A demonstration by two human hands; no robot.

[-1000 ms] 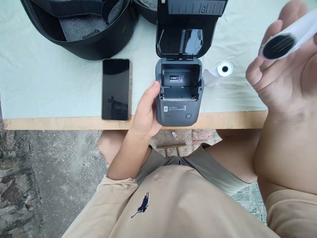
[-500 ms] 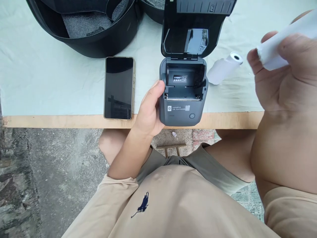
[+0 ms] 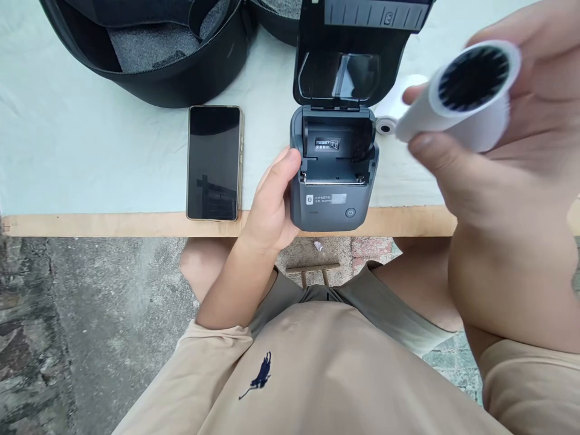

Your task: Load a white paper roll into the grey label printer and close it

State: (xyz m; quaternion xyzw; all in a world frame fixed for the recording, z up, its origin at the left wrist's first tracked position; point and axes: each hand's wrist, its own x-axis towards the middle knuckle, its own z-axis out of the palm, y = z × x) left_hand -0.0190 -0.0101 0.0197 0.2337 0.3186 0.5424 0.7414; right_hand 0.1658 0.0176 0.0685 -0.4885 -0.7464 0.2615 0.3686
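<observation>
A small dark grey printer (image 3: 334,202) stands at the table's front edge, its lid (image 3: 353,60) raised and its paper bay bare. My left hand (image 3: 272,205) grips the printer's left side, thumb on the rim. In my right hand (image 3: 493,133) is a white paper roll (image 3: 426,112), held between thumb and fingers to the right of the printer, its wide dark core facing me. Behind it, a second white roll (image 3: 386,125) with a small core lies on the cloth beside the printer, partly hidden.
A phone (image 3: 214,163) with a dark screen lies left of the printer. An open black zip case (image 3: 176,78) is at the back left, with another case (image 3: 283,27) beside it. The table's wooden front edge (image 3: 90,224) runs below the pale cloth.
My right hand has moved left towards the printer and turned the roll so its core shows. The small-core roll on the cloth now points a different way. My left hand keeps its hold.
</observation>
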